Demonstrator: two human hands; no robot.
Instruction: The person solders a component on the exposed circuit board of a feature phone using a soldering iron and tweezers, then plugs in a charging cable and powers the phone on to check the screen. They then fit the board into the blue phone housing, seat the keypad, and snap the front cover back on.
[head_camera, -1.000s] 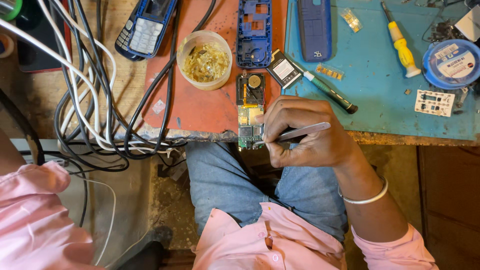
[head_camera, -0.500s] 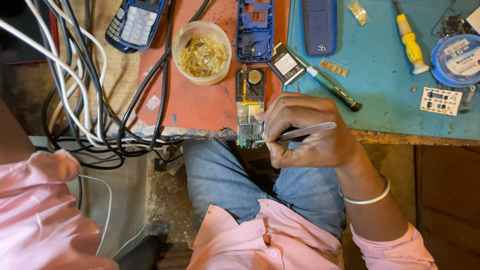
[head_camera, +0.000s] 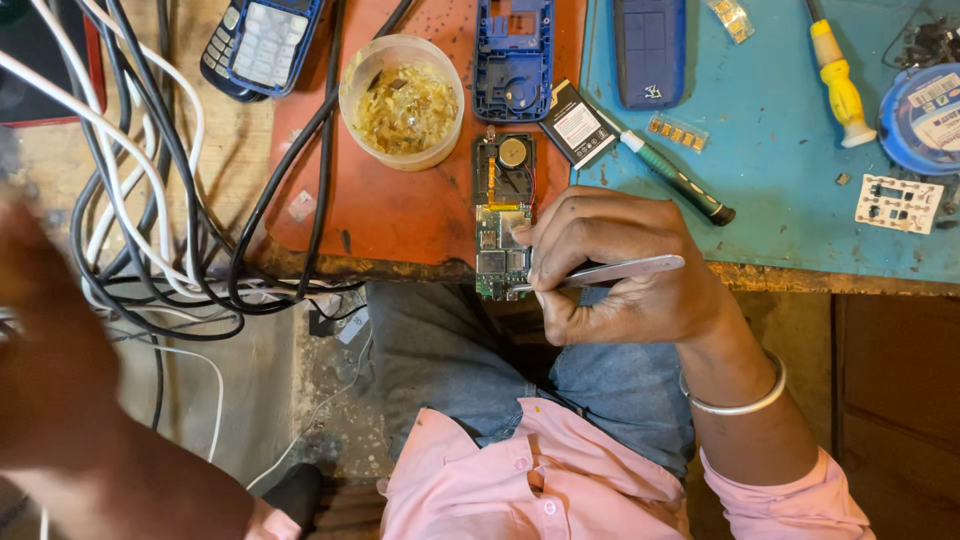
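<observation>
Tweezers (head_camera: 610, 272) sit in my right hand (head_camera: 625, 265), pinched between thumb and curled fingers, their metal length lying nearly level with the tip aimed left at the bare phone circuit board (head_camera: 503, 218). That board lies lengthwise at the near edge of the orange mat (head_camera: 400, 200), its lower end reaching the bench lip just above my knee, and my fingertips rest against its right side while the tweezer tip meets its lower end. I see the wrist bent inward, knuckles toward the bench, forearm rising from the lower right with a pale bangle (head_camera: 735, 400) round it and a pink sleeve below. My left hand (head_camera: 45, 330) is a blurred shape at the left border, well apart from the board and near the tangle of black and white cables (head_camera: 150, 200); I cannot tell whether its fingers are spread or closed. Just above the board stands a blue phone frame (head_camera: 515, 55), with a round plastic tub (head_camera: 402, 100) of yellowish scraps to its left and a keypad phone (head_camera: 262, 45) further left. A small battery (head_camera: 578, 125) and a dark-handled screwdriver (head_camera: 675, 180) lie just beyond my knuckles, on the blue mat (head_camera: 800, 210), where a yellow-handled screwdriver (head_camera: 838, 85) also rests.
</observation>
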